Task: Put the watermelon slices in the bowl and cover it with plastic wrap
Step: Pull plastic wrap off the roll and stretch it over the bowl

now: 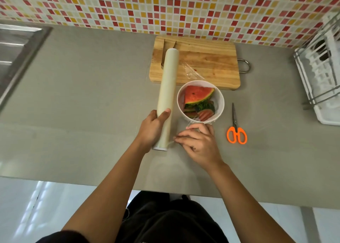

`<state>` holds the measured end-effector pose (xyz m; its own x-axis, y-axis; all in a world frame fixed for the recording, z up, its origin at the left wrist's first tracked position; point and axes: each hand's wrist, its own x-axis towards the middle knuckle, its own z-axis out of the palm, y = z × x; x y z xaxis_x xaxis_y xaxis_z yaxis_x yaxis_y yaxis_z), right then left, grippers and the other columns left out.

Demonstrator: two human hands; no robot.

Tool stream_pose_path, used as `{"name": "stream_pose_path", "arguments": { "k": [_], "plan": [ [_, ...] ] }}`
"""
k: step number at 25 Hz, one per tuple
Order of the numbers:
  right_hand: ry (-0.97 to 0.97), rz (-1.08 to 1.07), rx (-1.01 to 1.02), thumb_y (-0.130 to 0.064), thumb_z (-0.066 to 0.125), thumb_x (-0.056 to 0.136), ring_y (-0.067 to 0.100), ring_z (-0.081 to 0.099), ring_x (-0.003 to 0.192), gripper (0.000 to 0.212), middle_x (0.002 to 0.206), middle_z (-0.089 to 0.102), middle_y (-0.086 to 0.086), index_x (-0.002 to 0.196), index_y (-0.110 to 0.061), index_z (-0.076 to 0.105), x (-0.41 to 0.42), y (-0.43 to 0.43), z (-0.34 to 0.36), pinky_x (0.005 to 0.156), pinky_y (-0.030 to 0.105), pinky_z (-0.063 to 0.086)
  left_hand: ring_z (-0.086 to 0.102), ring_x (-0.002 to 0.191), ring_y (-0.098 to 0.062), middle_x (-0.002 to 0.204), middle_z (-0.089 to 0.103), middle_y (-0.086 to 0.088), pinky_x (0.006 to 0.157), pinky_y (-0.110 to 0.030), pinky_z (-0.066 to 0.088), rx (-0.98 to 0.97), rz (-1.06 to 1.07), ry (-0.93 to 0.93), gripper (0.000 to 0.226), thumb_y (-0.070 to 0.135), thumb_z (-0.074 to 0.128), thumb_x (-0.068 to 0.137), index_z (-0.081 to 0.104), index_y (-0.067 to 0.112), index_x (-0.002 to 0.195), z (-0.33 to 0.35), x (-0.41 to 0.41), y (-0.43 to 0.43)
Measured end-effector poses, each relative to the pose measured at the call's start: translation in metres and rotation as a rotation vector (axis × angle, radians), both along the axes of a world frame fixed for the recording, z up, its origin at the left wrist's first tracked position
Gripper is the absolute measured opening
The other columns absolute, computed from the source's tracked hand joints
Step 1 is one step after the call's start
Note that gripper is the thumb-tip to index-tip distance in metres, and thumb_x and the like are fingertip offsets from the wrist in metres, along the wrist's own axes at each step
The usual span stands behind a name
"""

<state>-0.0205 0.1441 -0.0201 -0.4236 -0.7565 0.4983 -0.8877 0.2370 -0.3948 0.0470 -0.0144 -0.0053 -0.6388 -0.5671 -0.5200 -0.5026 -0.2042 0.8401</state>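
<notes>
The plastic wrap roll (166,99) lies with its long axis running away from you. Its near end, with the white core ring, points at your body, and its far end rests over the left edge of the cutting board (207,62). It is a smooth, pale cream cylinder with a faint sheen. Your left hand (153,130) grips its near third, thumb curled over the top and fingers wrapped underneath.

Just right of that hand, your right hand (198,143) lies palm down, its bent fingers reaching left so the fingertips touch the loose film (172,141) at the roll's near end. You cannot tell whether the thumb pinches that film, since the hand hides it. More clear, wrinkled film shows just beyond your right knuckles, lapping the near rim of the bowl (221,105).

The bowl is round, white and smooth. It stands directly beyond your right hand and just right of the roll. The watermelon slices (197,94) lie inside it as red wedges with green rind, the largest uppermost.

To the right of your right hand, the scissors (236,130) lie flat on the grey matt surface (92,95), orange loop handles near you and steel blades pointing away.

Beyond the bowl, the wooden board has a metal handle loop on its right and carries a crumpled scrap of film (191,71).
</notes>
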Motion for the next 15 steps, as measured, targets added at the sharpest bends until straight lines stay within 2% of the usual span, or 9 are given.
{"name": "stream_pose_path", "arguments": {
  "k": [4,8,10,15],
  "plan": [
    [-0.006,0.026,0.019,-0.015,0.073,0.075,0.013,0.049,0.090,0.014,0.089,0.072,-0.011,0.085,-0.025,0.076,0.001,0.005,0.000,0.080,0.035,0.036,0.065,0.093,-0.035,0.104,0.066,-0.013,0.088,-0.053,0.051,0.008,-0.004,0.010,0.044,0.060,0.054,0.076,0.057,0.021,0.097,-0.002,-0.001,0.002],
    [0.007,-0.018,0.108,-0.038,0.069,0.080,0.013,0.049,0.091,0.016,0.092,0.069,-0.011,0.092,-0.028,0.072,0.009,0.004,0.000,0.079,0.035,0.035,0.064,0.094,-0.027,0.106,0.065,-0.008,0.088,-0.048,0.051,-0.022,-0.016,0.010,0.046,0.057,0.053,0.082,0.056,0.019,0.106,-0.006,0.000,0.002],
    [-0.008,-0.008,0.101,-0.038,0.068,0.080,0.013,0.050,0.093,0.012,0.092,0.069,-0.010,0.085,-0.028,0.073,0.010,0.001,0.002,0.080,0.035,0.034,0.064,0.093,-0.026,0.104,0.065,-0.007,0.085,-0.045,0.052,-0.035,-0.013,0.012,0.045,0.056,0.053,0.083,0.056,0.018,0.107,-0.006,0.000,0.001],
    [-0.051,0.020,0.120,-0.032,0.067,0.081,0.013,0.048,0.090,0.009,0.086,0.068,-0.009,0.084,-0.025,0.072,0.012,-0.002,0.006,0.080,0.032,0.031,0.063,0.092,-0.021,0.104,0.065,-0.003,0.079,-0.038,0.051,-0.050,-0.021,0.012,0.044,0.056,0.052,0.084,0.055,0.019,0.109,-0.007,0.001,0.002]
  ]
}}
